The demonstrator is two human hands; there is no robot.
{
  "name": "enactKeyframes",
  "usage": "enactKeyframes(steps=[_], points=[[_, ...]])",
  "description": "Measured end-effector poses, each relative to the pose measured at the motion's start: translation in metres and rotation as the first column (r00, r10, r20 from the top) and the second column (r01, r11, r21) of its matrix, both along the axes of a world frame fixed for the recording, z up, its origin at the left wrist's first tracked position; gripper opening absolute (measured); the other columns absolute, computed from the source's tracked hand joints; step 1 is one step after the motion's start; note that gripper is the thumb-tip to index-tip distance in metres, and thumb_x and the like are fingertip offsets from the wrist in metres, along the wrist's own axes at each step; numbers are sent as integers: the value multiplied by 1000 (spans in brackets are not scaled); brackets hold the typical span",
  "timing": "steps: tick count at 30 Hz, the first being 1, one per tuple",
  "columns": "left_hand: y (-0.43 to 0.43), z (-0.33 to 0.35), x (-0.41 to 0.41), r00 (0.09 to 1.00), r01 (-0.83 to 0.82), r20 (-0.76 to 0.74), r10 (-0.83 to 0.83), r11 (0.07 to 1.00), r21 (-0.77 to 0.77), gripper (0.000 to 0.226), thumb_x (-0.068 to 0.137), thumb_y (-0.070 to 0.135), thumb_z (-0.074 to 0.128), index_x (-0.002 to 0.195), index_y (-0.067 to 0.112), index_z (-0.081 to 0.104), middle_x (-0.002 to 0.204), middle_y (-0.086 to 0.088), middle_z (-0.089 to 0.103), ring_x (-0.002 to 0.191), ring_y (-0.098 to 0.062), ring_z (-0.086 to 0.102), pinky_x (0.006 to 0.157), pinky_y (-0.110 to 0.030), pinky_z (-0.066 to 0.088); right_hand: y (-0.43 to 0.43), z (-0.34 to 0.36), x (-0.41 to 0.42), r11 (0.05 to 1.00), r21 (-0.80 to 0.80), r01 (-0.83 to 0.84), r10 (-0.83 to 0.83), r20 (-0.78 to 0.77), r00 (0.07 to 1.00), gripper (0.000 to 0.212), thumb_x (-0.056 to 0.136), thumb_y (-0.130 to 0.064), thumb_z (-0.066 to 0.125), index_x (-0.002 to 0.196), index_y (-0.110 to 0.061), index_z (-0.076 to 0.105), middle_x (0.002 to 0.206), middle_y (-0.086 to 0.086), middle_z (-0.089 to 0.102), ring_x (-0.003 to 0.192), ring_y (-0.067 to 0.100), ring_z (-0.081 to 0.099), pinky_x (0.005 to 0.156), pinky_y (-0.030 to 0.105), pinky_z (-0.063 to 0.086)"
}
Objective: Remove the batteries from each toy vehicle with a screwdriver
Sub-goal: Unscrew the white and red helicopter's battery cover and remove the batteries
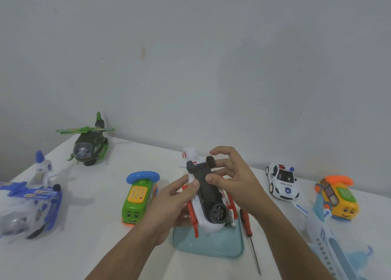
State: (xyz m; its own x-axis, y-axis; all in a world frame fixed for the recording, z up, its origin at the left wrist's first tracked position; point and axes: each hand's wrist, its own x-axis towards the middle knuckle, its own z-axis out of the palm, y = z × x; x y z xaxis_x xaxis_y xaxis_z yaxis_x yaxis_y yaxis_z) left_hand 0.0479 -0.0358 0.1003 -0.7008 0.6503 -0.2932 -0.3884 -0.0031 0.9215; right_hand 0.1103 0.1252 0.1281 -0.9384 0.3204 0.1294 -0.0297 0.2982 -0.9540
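Screwdriver [246, 222] beside tray [211, 253] under upturned helicopter [208, 196]

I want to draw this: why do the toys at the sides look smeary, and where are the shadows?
Head view: the wide lens stretches and blurs the edges, so the blue helicopter and white aeroplane look smeared; the white helicopter in the middle is sharper; soft shadows lie beside the green helicopter and green phone toy; dim even light, no glare.

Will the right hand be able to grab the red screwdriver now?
Probably yes, once it lets go: the right hand is busy on the white helicopter, but the screwdriver lies uncovered just beneath its wrist, beside the tray.
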Motion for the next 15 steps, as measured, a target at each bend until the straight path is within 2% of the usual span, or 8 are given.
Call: enactKeyframes(steps=[4, 6, 9, 11, 13, 15], points=[[-5, -4, -10, 998, 34, 43, -35, 999, 11, 24, 88, 36, 67, 112, 31, 69, 88, -4, 78, 70, -24, 63, 66, -32, 53, -4, -9, -2, 991, -134, 19, -23, -28, 999, 37, 83, -13, 73, 112, -33, 59, 110, 5, 71, 101, 25, 68, 87, 40, 57], [-5, -7, -14, 994, 80, 67, -82, 996, 26, 30, 85, 36, 68, 114, 28, 71, 95, -7, 78, 75, -27, 64, 65, -32, 56, -4, -10, 1, 987, -161, 15, -18, -18, 1000, 38, 82, -21, 71, 116, -31, 59, 111, 7, 72, 104, 25, 68, 91, 41, 55], [-5, -11, -17, 989, 112, 95, -115, 993, 43, 40, 76, 41, 71, 114, 28, 73, 105, -13, 75, 84, -31, 59, 65, -34, 58, -3, -11, 6, 990, -141, 26, -23, 22, 999, 37, 85, -26, 66, 121, -26, 58, 112, 3, 72, 105, 18, 68, 88, 28, 55], [-4, -13, -19, 985, 119, 117, -124, 992, 46, 44, 73, 41, 72, 114, 27, 72, 102, -11, 76, 82, -30, 60, 62, -33, 58, 0, -10, 10, 987, -137, 83, -78, 42, 996, 32, 88, -31, 62, 119, -26, 61, 111, -1, 73, 103, 13, 68, 82, 24, 55], [-2, -15, -21, 981, 137, 133, -142, 989, 51, 42, 77, 38, 71, 116, 24, 70, 95, -8, 76, 75, -29, 62, 57, -31, 57, 8, -12, 14, 974, 11, 228, -228, 95, 969, 17, 94, -31, 59, 110, -29, 64, 106, -3, 71, 94, 11, 69, 72, 21, 56], [-1, -16, -21, 978, 141, 147, -150, 988, 68, 36, 85, 33, 68, 118, 21, 68, 89, -5, 75, 65, -25, 62, 53, -30, 56, 19, -18, 17, 858, 353, 373, -450, 168, 877, 9, 97, -26, 55, 103, -30, 61, 103, -3, 67, 84, 9, 64, 67, 20, 54]])
